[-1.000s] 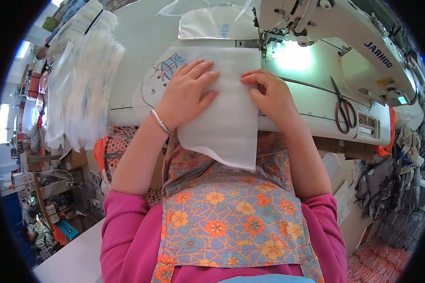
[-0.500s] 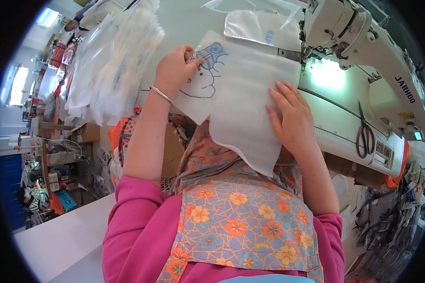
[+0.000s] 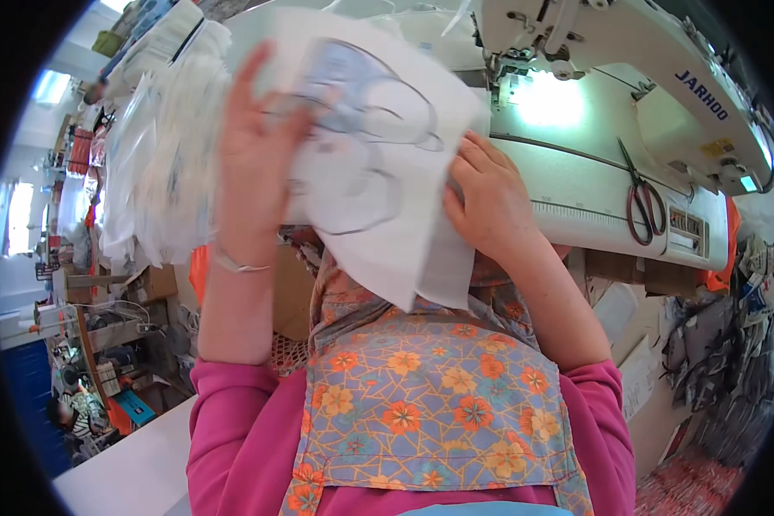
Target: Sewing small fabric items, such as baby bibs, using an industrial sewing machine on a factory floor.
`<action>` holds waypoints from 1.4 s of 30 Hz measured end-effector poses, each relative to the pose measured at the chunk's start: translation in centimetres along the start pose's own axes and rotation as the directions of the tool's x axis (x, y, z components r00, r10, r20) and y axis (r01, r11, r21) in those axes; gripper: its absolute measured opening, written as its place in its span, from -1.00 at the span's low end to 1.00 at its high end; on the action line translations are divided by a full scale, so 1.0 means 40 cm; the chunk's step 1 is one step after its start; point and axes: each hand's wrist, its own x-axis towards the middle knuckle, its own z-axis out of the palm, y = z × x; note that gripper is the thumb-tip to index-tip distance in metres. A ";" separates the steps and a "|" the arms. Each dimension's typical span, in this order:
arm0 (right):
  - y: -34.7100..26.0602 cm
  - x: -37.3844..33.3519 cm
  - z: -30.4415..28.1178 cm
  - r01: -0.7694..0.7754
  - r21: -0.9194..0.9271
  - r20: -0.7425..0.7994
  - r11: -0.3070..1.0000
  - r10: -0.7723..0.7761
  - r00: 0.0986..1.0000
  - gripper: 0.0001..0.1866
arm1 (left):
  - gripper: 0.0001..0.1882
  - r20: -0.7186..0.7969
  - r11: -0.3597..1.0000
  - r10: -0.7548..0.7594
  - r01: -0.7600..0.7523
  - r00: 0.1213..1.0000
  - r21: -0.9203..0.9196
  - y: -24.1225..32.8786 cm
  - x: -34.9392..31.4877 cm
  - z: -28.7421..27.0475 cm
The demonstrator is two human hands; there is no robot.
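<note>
A white sheet of soft-looking material [image 3: 396, 193], printed with a blue and grey cartoon outline, is raised and tilted in front of me, smeared by motion. Its lower corner hangs over my floral apron. At its left edge is my left hand [image 3: 262, 142], blurred, with the thumb across the print; whether it grips is unclear. My right hand [image 3: 490, 189] has its fingers closed at the sheet's right edge. Part of a plain white layer [image 3: 450, 271] shows beneath the printed one, below my right hand.
A sewing machine [image 3: 654, 69] with a lit lamp stands at the right. Red-handled scissors [image 3: 643, 211] lie on its bed. Clear-and-white plastic pieces [image 3: 159, 163] are heaped at the table's left. Shelving with boxes [image 3: 103, 344] stands farther left; grey cloth pieces [image 3: 714, 335] hang at the far right.
The printed side has been lifted from lying flat at the left and swung right over the plain part. My left hand moved left and is now blurred; my right hand's fingers have closed at the edge.
</note>
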 end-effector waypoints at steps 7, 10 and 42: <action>0.021 0.007 -0.002 0.067 0.118 0.014 0.991 -0.070 0.997 -0.60 | -0.46 0.297 0.764 0.103 -0.266 0.949 0.587 -0.207 0.001 0.103; 0.029 -0.005 -0.028 0.010 0.344 -0.114 0.939 0.031 0.993 -0.67 | -0.47 0.149 0.758 0.043 -0.130 0.988 0.640 -0.216 -0.010 0.113; 0.024 0.038 -0.022 -0.465 0.420 0.115 0.779 0.463 0.879 -0.75 | -0.62 0.643 0.444 0.258 -0.680 0.721 0.583 -0.253 0.061 0.208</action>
